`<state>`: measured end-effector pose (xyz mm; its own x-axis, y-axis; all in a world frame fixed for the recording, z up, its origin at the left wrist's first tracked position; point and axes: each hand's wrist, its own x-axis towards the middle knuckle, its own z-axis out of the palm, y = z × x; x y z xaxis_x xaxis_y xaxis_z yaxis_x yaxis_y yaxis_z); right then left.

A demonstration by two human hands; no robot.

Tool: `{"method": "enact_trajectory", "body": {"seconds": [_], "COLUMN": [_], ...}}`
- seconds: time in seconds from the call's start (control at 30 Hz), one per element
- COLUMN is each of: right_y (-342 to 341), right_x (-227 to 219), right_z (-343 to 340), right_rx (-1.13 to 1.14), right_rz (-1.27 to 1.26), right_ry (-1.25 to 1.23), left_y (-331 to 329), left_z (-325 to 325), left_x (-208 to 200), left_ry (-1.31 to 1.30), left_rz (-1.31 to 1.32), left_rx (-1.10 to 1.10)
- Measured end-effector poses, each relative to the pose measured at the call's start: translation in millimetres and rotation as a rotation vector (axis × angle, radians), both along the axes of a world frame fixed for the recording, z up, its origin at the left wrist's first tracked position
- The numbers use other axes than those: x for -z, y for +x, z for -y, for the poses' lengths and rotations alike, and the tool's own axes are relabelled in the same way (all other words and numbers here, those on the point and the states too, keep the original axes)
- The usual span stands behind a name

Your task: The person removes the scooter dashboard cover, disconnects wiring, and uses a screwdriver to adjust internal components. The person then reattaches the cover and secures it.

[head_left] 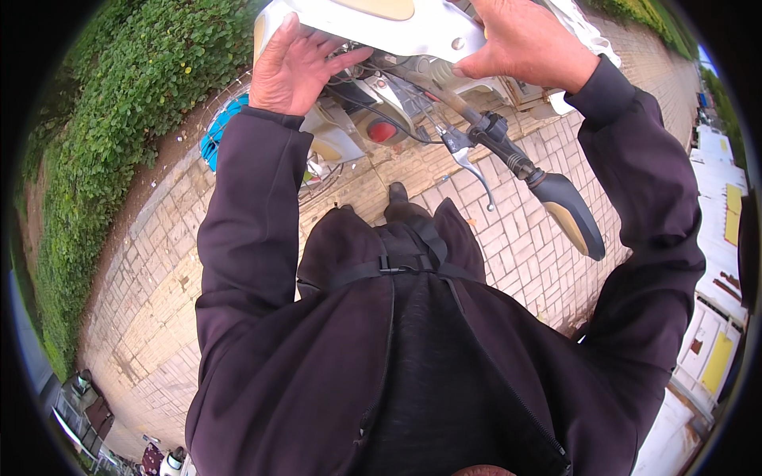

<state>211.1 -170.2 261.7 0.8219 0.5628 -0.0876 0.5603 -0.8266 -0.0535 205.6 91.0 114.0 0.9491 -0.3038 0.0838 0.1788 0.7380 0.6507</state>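
A white and cream scooter front panel (373, 28) fills the top of the view. My left hand (298, 67) grips its left edge, fingers curled under it. My right hand (524, 44) presses on the panel's right side, palm down. Below the panel, loose cables and a red part (382, 131) show inside the scooter's front. The handlebar (508, 151) with a brake lever (475, 166) and a black and tan mirror (573, 214) juts out lower right of my right hand.
Tan paving bricks (159, 278) cover the ground under me. A bank of green plants (103, 103) lies to the left. A blue basket (218, 131) sits by the scooter's left side. Small buildings (714, 238) line the right rim.
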Motion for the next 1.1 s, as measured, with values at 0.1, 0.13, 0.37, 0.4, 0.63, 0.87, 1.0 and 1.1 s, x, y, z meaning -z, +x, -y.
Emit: {"method": "enact_trajectory", "body": {"seconds": [0.1,0.13,0.37,0.4,0.63,0.87,1.0,1.1], "right_y": [-5.9,-7.7,-2.0,0.5,2.2,8.5,22.1,39.9], "right_x": [-0.9,-0.2,-1.3,-1.8,64.2,182.7,213.0,216.8], "right_z": [-18.3,-23.0,-9.9,1.7,119.8,177.2,176.2,162.4], "right_rx": [-0.018,-0.021,-0.103,-0.097,0.259,0.303,0.298,0.349], "right_rz": [0.041,0.059,-0.014,-0.022,-0.333,-0.619,-0.696,-0.765], "right_ry": [-0.047,-0.056,0.185,0.263,0.507,0.815,0.912,1.013], "left_y": [10.6,15.7,12.3,9.6,11.4,5.8,-1.9,-6.7], "left_z": [-5.0,-9.7,-27.4,-28.9,-40.4,-46.0,-38.9,-32.2], "left_x": [5.4,7.9,30.5,31.1,37.4,46.2,46.4,44.4], "left_ry": [0.033,0.085,-0.044,-0.049,0.037,0.132,0.159,0.151], "left_rz": [-0.067,-0.062,-0.165,-0.183,-0.242,-0.336,-0.363,-0.382], "left_rx": [-0.064,-0.067,-0.159,-0.159,-0.235,-0.33,-0.385,-0.416]}}
